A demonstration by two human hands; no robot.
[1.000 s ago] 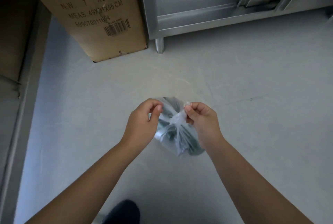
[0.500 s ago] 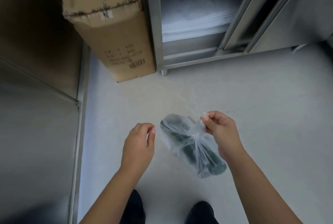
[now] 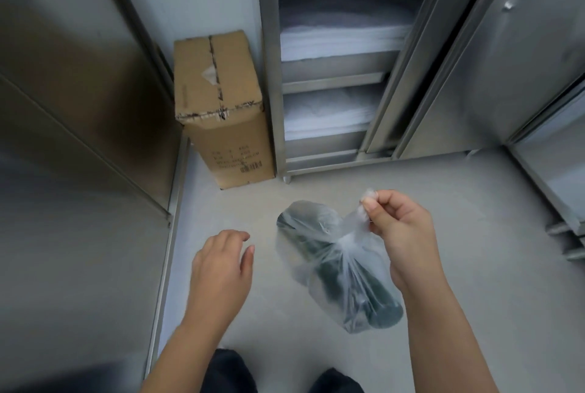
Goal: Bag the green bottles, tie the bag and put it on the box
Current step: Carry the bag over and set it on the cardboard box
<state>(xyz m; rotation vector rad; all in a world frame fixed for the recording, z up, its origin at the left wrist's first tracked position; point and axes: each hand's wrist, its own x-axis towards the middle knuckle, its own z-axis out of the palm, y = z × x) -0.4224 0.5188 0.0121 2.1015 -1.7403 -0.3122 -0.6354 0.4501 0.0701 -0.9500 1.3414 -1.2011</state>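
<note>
A clear plastic bag [image 3: 319, 269] with dark green bottles [image 3: 376, 307] inside hangs in the air above the floor, knotted at its neck. My right hand [image 3: 399, 228] pinches the twisted top of the bag just above the knot. My left hand [image 3: 221, 269] hovers to the left of the bag, fingers apart, holding nothing and not touching it. A tall brown cardboard box [image 3: 218, 88] stands upright on the floor ahead, its taped top facing me, beyond the bag and to its left.
A steel cabinet [image 3: 342, 73] with open shelves of folded white cloth stands right of the box. A steel panel [image 3: 79, 155] walls off the left side, and more steel units [image 3: 550, 183] stand at the right. My dark shoes [image 3: 231, 370] show at the bottom edge.
My left hand let go of the bag's top and drew away to the left. The bag now hangs from my right hand alone. The view rose, showing the box's top.
</note>
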